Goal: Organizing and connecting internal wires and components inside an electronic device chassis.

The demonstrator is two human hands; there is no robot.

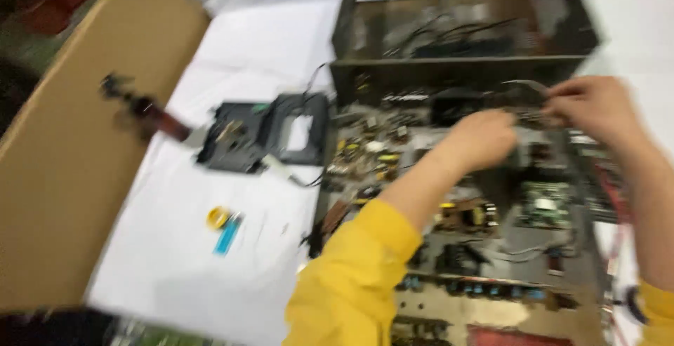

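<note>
An opened electronic device chassis (393,177) full of circuit boards and wires lies on a white sheet. My left hand (484,139), in a yellow sleeve, reaches into its middle with fingers curled near a dark part. My right hand (597,107) pinches a thin flat cable or wire (526,85) at the chassis's far right. The picture is motion-blurred, so what the left hand grips is unclear.
A black removed module (263,132) sits left of the chassis. A screwdriver with a dark red handle (151,114) lies on a cardboard sheet (70,177). A yellow ring and a blue lighter-like item (226,228) rest on the white sheet.
</note>
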